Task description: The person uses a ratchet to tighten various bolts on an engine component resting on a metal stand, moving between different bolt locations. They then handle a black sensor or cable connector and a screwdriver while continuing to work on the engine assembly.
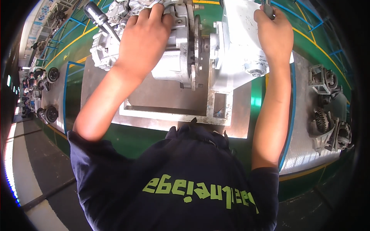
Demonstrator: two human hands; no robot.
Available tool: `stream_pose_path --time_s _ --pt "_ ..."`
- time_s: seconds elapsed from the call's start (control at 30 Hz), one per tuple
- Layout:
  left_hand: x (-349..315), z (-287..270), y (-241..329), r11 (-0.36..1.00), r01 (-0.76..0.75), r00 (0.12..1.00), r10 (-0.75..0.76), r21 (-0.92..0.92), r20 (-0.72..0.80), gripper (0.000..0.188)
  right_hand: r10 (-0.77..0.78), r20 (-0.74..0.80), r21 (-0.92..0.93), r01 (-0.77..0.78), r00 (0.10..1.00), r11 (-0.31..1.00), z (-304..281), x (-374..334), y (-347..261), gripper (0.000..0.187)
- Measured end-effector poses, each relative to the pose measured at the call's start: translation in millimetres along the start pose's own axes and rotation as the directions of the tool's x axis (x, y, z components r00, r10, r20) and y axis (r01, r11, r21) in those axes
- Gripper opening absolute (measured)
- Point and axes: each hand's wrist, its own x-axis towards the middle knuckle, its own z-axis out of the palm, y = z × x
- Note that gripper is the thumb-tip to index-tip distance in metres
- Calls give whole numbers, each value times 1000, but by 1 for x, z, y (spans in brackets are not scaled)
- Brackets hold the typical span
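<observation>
A silver-painted gearbox housing (169, 61) fills the upper middle of the head view, with a round flange plate (197, 50) on its right side. On top of the gearbox lies my left hand (146, 40), fingers bent over; what lies under their tips is hidden. Left of that hand, a lever with a dark knob (98, 17) leans out of the housing. My right hand (275, 36) is closed around a grey tool handle (268, 9) at the top right; the tool's far end is out of sight. It is beside a large white box-shaped unit (243, 38).
A white metal frame (162, 111) carries the gearbox on a bench top (241, 119). On the right, another bench (304, 142) holds several gear assemblies (322, 121). Blue rails (65, 96) and round dark parts (50, 114) stand on the left.
</observation>
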Motion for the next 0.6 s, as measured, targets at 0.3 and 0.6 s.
stream_pose_path --time_s 0.3,0.6 --pt "2 13 -7 999 -3 999 4 -35 41 29 -49 -68 68 54 996 996 -5 -2 -3 35" --pt "-18 -31 -18 990 -32 998 24 -136 -63 31 -72 -117 86 82 991 993 -1 -3 -1 29"
